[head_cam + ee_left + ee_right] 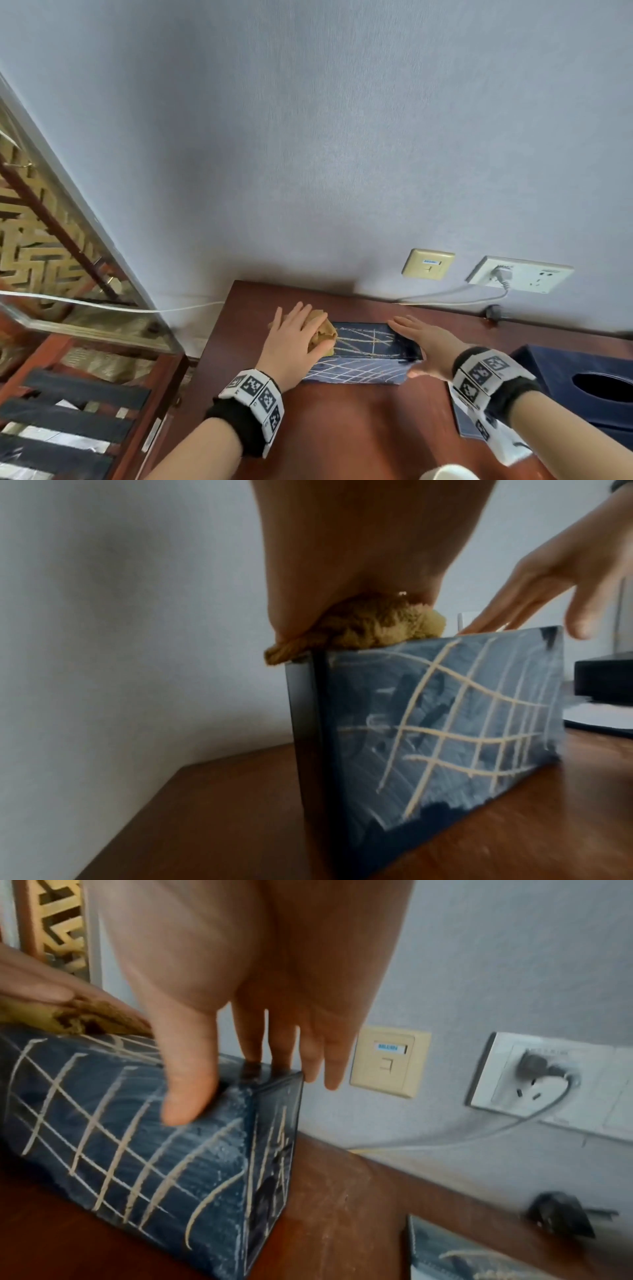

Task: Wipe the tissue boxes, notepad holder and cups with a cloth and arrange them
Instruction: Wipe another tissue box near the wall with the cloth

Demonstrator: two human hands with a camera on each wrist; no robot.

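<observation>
A dark blue tissue box (366, 356) with pale crossing lines stands on the brown table (342, 431) near the wall. My left hand (296, 334) lies flat over a bunched tan cloth (323, 334) and presses it onto the box's left top end. In the left wrist view the cloth (359, 627) is squeezed between palm and box (445, 723). My right hand (416, 342) rests on the right end, fingers straight. In the right wrist view its fingers (277, 1042) touch the top edge and its thumb lies on the front face of the box (120, 1137).
A second dark blue tissue box (582, 387) with an oval opening stands at the right. A flat blue patterned piece (462, 423) lies under my right wrist. A white cup rim (448, 474) shows at the bottom edge. Wall sockets (520, 274), a cable and a black plug (558, 1215) lie behind.
</observation>
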